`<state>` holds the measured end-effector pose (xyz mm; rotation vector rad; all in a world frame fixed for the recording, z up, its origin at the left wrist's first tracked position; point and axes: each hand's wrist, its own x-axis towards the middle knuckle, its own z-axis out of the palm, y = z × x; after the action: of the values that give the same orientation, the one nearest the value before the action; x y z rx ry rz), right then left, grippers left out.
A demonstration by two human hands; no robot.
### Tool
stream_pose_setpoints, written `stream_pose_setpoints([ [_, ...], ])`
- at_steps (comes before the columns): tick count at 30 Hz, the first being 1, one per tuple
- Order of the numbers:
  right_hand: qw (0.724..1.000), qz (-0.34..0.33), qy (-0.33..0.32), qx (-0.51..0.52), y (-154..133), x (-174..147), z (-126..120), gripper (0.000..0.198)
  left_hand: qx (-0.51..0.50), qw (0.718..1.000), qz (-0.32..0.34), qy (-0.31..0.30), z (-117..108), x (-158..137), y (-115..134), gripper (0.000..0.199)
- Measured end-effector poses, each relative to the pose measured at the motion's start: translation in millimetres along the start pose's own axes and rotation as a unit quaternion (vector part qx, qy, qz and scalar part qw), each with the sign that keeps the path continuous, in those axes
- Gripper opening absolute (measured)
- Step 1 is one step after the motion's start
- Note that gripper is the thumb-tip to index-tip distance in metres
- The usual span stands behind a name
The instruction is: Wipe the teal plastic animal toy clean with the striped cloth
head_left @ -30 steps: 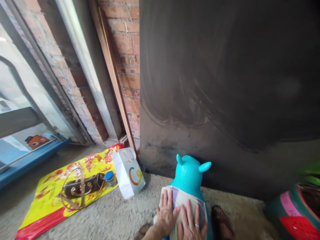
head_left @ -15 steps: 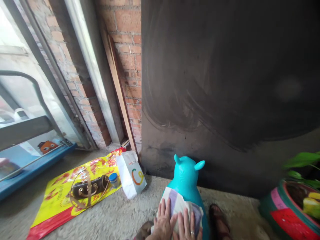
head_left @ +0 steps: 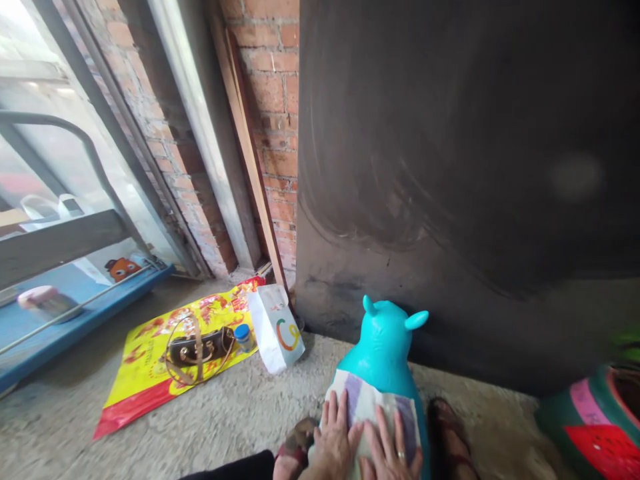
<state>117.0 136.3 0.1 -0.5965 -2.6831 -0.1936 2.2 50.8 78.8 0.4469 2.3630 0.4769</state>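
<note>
A turquoise inflatable animal toy with two ears stands on the floor in front of me, facing a dark wall. A folded striped cloth in white, purple and green lies across its back. My left hand rests flat on the cloth's left part, fingers spread. My right hand, with a ring on one finger, lies flat on the cloth beside it. Neither hand grips anything.
A yellow and red plastic sheet lies on the concrete floor at left, with a dark handbag and a blue-capped jar on it. A white paper bag stands beside them. A painted planter sits at right. Sandalled feet flank the toy.
The view has shifted slightly, so the toy and floor items sit a little further right. Both hands stay flat on the cloth, nudged slightly along it.
</note>
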Motion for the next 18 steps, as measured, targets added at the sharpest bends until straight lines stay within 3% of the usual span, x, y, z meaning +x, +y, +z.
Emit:
stream_pose_setpoints([
  [6,0.998,-0.035,-0.037,0.032,19.8,49.7,3.1,0.052,-0.061,0.998,0.005,0.011,-5.4,35.9,3.1,0.071],
  [10,0.997,-0.04,-0.045,0.04,24.8,62.9,7.9,0.052,-0.065,0.998,0.001,0.015,-6.3,39.6,5.5,0.067],
  [14,0.999,-0.03,-0.011,0.014,15.0,46.5,5.9,0.049,-0.047,0.999,-0.017,0.019,-2.6,19.1,4.6,0.065],
  [18,1.0,-0.013,0.007,0.005,-9.8,2.4,-6.6,0.045,-0.015,0.999,-0.018,0.024,19.3,-10.1,-20.0,0.066],
])
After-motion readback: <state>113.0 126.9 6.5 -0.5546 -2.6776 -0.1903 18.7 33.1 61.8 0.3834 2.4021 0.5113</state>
